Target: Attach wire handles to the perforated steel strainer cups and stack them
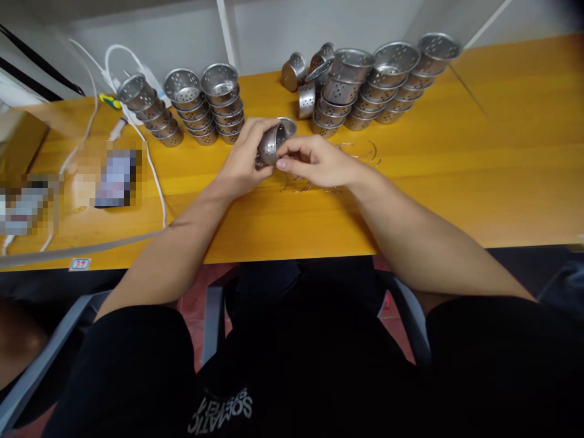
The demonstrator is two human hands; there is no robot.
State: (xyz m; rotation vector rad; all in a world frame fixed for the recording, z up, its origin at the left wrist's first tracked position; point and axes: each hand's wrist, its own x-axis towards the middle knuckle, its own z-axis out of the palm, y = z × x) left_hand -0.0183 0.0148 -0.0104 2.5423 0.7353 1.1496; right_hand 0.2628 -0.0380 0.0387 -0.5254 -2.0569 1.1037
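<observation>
My left hand [241,159] is wrapped round a small perforated metal cup [270,146], which is tilted on its side above the table. At the cup's near right edge, my right hand [322,160] has its thumb and forefinger pinched together; whatever they hold is too small or hidden to make out. Just behind the held cup shows the rim of another metal cup [289,126], mostly covered by the hands. Thin bent wire pieces [371,152] lie scattered under and beside my right hand.
Stacks of perforated cups stand at the back left [221,103] and back right [360,100], with several loose cups [294,72] beside the right ones. White cables [155,176], a blurred phone [116,177] and a box [22,143] are on the left. A neighbour's limb shows at lower left.
</observation>
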